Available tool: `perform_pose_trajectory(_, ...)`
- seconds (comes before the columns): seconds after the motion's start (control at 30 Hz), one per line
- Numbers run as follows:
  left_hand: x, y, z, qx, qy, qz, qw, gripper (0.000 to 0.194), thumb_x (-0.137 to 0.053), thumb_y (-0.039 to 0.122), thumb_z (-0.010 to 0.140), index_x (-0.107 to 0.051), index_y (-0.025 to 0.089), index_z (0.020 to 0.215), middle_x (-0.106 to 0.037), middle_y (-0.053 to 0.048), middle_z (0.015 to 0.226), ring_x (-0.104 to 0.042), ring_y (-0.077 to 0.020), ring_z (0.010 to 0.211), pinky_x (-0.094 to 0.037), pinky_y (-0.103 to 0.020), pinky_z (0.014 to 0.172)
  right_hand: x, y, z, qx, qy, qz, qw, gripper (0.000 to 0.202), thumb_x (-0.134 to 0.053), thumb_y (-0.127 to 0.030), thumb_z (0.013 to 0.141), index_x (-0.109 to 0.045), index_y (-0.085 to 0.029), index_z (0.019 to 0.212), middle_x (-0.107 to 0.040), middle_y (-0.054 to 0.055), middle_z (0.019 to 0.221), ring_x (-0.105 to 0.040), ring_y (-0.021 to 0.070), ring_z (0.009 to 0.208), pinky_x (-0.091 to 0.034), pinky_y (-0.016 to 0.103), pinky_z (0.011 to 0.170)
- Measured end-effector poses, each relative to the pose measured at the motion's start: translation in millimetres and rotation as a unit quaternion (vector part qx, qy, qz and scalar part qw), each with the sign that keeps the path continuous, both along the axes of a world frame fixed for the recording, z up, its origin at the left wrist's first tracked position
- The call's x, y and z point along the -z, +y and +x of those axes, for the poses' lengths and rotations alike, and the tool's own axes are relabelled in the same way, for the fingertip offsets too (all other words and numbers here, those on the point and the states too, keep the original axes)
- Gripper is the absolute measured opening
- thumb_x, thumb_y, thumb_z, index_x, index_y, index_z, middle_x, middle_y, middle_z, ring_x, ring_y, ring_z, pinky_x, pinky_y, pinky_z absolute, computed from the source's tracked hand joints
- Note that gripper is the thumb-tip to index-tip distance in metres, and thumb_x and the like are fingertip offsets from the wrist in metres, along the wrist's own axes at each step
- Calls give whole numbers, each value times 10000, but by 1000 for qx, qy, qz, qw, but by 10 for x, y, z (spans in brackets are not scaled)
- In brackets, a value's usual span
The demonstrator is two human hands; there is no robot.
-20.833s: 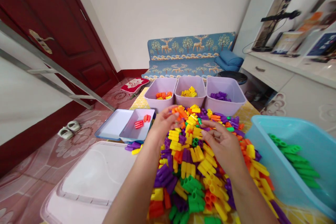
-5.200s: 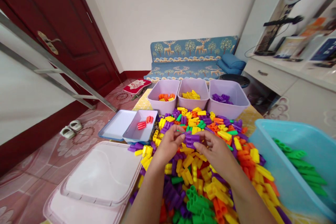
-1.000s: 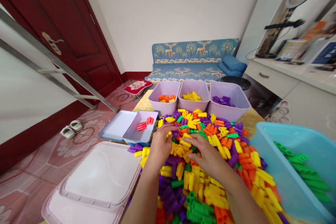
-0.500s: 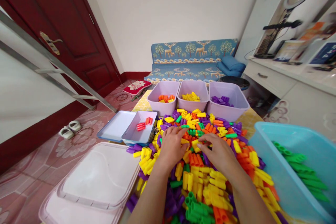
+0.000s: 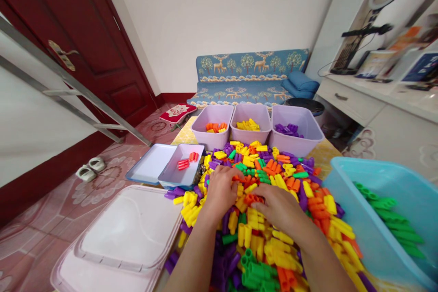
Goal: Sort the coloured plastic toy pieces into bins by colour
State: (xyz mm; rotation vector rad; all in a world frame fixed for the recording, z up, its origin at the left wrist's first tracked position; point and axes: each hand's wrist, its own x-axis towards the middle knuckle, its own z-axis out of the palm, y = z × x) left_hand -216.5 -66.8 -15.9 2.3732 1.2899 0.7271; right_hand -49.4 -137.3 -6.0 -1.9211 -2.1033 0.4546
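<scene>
A large heap of plastic tube blocks point(image 5: 258, 232) in yellow, orange, purple and green spreads over the table. Both my hands are in the middle of it. My right hand point(image 5: 278, 205) pinches an orange tube block point(image 5: 252, 199) between thumb and fingers, its open ends showing. To its left, my left hand point(image 5: 222, 189) rests on the heap with fingers curled inward. Orange and yellow blocks lie at its fingertips, and what those fingers hold, if anything, is hidden. Near my forearms lie green blocks point(image 5: 258, 271) and many yellow ones.
Behind the heap stand three lilac bins: one with orange and yellow blocks point(image 5: 209, 139), one with yellow point(image 5: 249, 137), one with purple point(image 5: 296, 143). A turquoise bin point(image 5: 356, 200) at right holds green blocks. At left are a small tray point(image 5: 171, 178) with red blocks and stacked lids point(image 5: 126, 228).
My right hand has moved slightly down and left and now grips an orange block where a yellow one was at its fingertips. My left hand's fingers have curled inward.
</scene>
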Motion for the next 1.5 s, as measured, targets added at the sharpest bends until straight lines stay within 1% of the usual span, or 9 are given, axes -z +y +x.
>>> perform_pose_trajectory(0.17,35,48,-15,-34,-214,-78,973,296,-512,111,788,-635,220,1034,-687,-22,892,-639,-173,840,-488,-301,801,24,106,58,101,186,74,975,247,-514,-369,839,-660,-198,942,-683,48,789,-644,230,765,-487,326,679)
perform_pose_trajectory(0.33,-20,29,23,17,-449,-255,856,357,-618,307,774,-546,166,1094,-682,-27,818,-661,-151,690,-531,-275,680,-33,101,-16,55,451,63,889,255,-597,-407,804,-637,-194,938,-689,47,879,-643,204,802,-524,312,715)
perform_pose_trajectory(0.5,-91,-11,14,54,-499,-302,810,406,-706,376,730,-588,150,1046,-704,-37,824,-666,-155,718,-520,-277,712,-88,83,-66,49,479,89,872,240,-662,-402,769,-688,-196,890,-597,79,1204,-634,171,816,-530,310,756)
perform_pose_trajectory(0.67,-125,-42,-3,112,-483,-318,808,362,-756,331,708,-630,145,992,-717,-46,844,-659,-147,766,-497,-240,733,-29,94,-99,46,527,106,842,275,-709,-403,743,-700,-209,937,-655,65,1092,-635,191,834,-533,311,718)
perform_pose_trajectory(0.77,-135,-63,-9,104,-468,-328,814,332,-705,370,764,-646,141,996,-709,-53,869,-636,-126,721,-501,-212,653,34,114,-103,68,551,95,826,332,-712,-421,742,-677,-200,987,-691,58,950,-638,187,757,-535,307,665)
perform_pose_trajectory(1.03,-118,-114,11,114,-414,-318,845,449,-724,356,748,-636,185,1154,-699,-54,966,-645,-137,762,-518,-188,603,41,106,-110,81,458,89,881,351,-655,-375,784,-624,-222,1099,-691,63,993,-660,193,754,-549,322,681)
perform_pose_trajectory(1.23,-169,-105,-3,38,-406,-309,859,437,-708,378,741,-673,150,1112,-696,-44,839,-625,-113,620,-526,-183,506,-47,83,-188,103,496,50,861,638,-635,-391,765,-398,-212,1329,-604,112,1160,-652,143,643,-551,310,611)
perform_pose_trajectory(1.37,-352,-124,-129,-49,-412,-197,888,402,-693,394,750,-682,166,1081,-653,-10,767,-562,-82,546,-521,-175,457,-10,98,-125,109,493,53,861,643,-623,-416,772,-383,-194,1325,-610,117,1126,-637,132,597,-543,327,623)
perform_pose_trajectory(1.5,-704,53,-249,-85,-446,-54,889,411,-694,406,748,-677,168,1083,-667,-14,815,-562,-75,545,-513,-165,456,26,106,-46,103,505,74,854,575,-627,-428,780,-434,-194,1269,-620,107,1083,-652,167,718,-542,335,669)
